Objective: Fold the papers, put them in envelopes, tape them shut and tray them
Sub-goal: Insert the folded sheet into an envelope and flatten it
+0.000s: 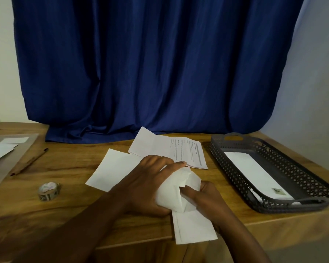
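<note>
Both hands work a white envelope (pixel 180 198) over the desk (pixel 68 188): the left hand (pixel 150 179) grips it while the right hand (pixel 203 194) pushes inside. A grey tray (pixel 235 173) holds another envelope (pixel 254 173).

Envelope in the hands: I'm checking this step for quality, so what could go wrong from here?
1. The envelope bulges where the left hand grips it and the right hand pushes in; paper may crumple or tear.
2. Its near end overhangs the table edge, so it could slip off.
</note>
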The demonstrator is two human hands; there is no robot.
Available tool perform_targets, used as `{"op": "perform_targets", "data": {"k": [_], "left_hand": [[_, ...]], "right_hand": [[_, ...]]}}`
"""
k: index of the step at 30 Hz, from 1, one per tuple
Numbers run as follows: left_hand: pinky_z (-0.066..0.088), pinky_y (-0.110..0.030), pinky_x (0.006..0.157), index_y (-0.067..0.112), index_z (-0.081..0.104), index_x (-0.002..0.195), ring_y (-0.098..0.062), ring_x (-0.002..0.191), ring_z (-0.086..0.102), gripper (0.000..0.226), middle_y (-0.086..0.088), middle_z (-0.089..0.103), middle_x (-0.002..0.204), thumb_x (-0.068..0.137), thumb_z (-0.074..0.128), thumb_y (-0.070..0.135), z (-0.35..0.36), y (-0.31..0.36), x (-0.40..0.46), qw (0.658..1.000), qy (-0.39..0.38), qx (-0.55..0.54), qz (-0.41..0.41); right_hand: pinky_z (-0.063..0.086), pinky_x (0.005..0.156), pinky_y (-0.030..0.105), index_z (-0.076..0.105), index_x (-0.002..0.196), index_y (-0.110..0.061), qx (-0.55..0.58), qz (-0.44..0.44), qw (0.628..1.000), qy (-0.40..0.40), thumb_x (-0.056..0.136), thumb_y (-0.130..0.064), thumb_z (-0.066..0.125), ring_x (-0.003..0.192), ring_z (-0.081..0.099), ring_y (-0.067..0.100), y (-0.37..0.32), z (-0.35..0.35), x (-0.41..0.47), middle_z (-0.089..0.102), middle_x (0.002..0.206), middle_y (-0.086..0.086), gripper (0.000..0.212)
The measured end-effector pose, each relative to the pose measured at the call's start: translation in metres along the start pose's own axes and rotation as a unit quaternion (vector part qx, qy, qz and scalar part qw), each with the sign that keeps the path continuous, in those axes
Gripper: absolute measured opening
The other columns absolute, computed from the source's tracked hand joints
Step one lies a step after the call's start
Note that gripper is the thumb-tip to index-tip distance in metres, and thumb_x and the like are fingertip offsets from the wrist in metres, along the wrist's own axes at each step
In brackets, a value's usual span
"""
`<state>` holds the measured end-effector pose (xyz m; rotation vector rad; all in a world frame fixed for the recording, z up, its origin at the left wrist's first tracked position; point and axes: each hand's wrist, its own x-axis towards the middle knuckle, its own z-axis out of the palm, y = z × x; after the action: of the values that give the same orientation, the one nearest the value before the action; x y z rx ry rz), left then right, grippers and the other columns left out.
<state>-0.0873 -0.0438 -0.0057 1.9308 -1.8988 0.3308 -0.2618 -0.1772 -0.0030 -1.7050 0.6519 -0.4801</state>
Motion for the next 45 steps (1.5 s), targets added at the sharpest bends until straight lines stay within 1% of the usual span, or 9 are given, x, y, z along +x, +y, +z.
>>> {"op": "perform_targets", "data": {"k": [4,8,11,14,17,23,28,39,45], "left_hand": [[0.027,-0.031,0.109,0.050,0.012,0.155,-0.004,0.132,0.032,0.114,0.020,0.031,0.151,0.063,0.068,0.085,-0.005,-0.009,-0.003,0.999,0.008,-0.009,-0.038],[0.023,-0.030,0.110,0.051,0.009,0.154,-0.003,0.133,0.029,0.114,0.020,0.029,0.152,0.063,0.069,0.084,-0.005,-0.014,-0.002,0.998,0.019,-0.007,-0.066],[0.020,-0.029,0.111,0.048,0.010,0.154,-0.006,0.135,0.031,0.114,0.018,0.030,0.153,0.062,0.068,0.085,-0.004,-0.014,0.001,0.996,0.036,0.010,-0.075],[0.020,-0.030,0.110,0.045,0.013,0.154,-0.008,0.134,0.032,0.115,0.015,0.032,0.152,0.061,0.066,0.087,-0.004,-0.014,0.000,0.995,0.056,0.027,-0.078],[0.024,-0.035,0.113,0.044,0.015,0.155,-0.010,0.135,0.033,0.115,0.014,0.033,0.152,0.061,0.064,0.088,-0.006,-0.014,-0.001,0.994,0.067,0.037,-0.080],[0.029,-0.044,0.115,0.042,0.017,0.154,-0.014,0.134,0.036,0.113,0.010,0.036,0.152,0.062,0.067,0.084,-0.008,-0.010,-0.001,0.994,0.073,0.048,-0.069],[0.027,-0.044,0.117,0.043,0.018,0.154,-0.013,0.135,0.034,0.110,0.011,0.035,0.153,0.064,0.070,0.080,-0.005,-0.005,0.001,0.996,0.049,0.049,-0.047],[0.030,-0.042,0.113,0.043,0.014,0.153,-0.017,0.132,0.039,0.113,0.006,0.039,0.152,0.061,0.068,0.082,0.000,0.000,0.003,0.995,0.043,0.072,-0.048],[0.027,-0.042,0.114,0.046,0.010,0.154,-0.014,0.134,0.033,0.115,0.011,0.034,0.154,0.061,0.067,0.083,-0.001,-0.005,0.003,0.994,0.055,0.057,-0.078]], "right_hand": [[0.062,0.075,0.037,0.079,0.107,-0.017,0.072,0.026,0.996,-0.037,0.088,-0.020,0.074,0.092,0.076,0.028,0.008,-0.020,-0.014,0.079,0.103,0.009,0.020],[0.052,0.090,0.021,0.050,0.141,-0.046,-0.053,-0.068,0.996,0.037,0.093,-0.006,0.067,0.111,0.058,-0.006,0.004,-0.049,-0.031,0.054,0.138,-0.025,0.064],[0.049,0.072,0.004,0.030,0.138,-0.058,-0.094,-0.115,0.987,0.067,0.087,-0.010,0.075,0.096,0.060,-0.018,-0.013,-0.071,-0.038,0.054,0.113,-0.047,0.083],[0.058,0.068,0.021,0.061,0.119,-0.043,-0.132,-0.111,0.983,0.061,0.082,-0.022,0.080,0.083,0.075,0.006,-0.030,-0.086,-0.048,0.077,0.098,-0.018,0.046],[0.052,0.055,0.015,0.077,0.084,-0.034,-0.188,-0.115,0.975,0.033,0.078,-0.039,0.080,0.065,0.074,0.009,-0.046,-0.091,-0.051,0.078,0.076,-0.006,0.008],[0.054,0.067,0.031,0.074,0.074,-0.025,-0.376,-0.035,0.925,-0.040,0.087,-0.050,0.073,0.065,0.067,0.011,-0.043,-0.087,-0.027,0.071,0.069,-0.003,0.028],[0.054,0.067,0.022,0.076,0.078,-0.031,-0.451,-0.004,0.889,-0.074,0.079,-0.058,0.077,0.075,0.068,0.003,-0.048,-0.083,-0.003,0.074,0.077,-0.015,0.027],[0.050,0.063,0.026,0.054,0.103,-0.042,-0.529,-0.136,0.827,0.132,0.067,-0.076,0.070,0.079,0.061,0.007,-0.047,-0.011,0.018,0.069,0.097,-0.014,0.052],[0.051,0.101,0.042,0.047,0.141,-0.038,-0.496,-0.162,0.827,0.210,0.070,-0.086,0.059,0.123,0.056,0.016,-0.037,-0.034,-0.002,0.056,0.141,-0.008,0.087]]}}
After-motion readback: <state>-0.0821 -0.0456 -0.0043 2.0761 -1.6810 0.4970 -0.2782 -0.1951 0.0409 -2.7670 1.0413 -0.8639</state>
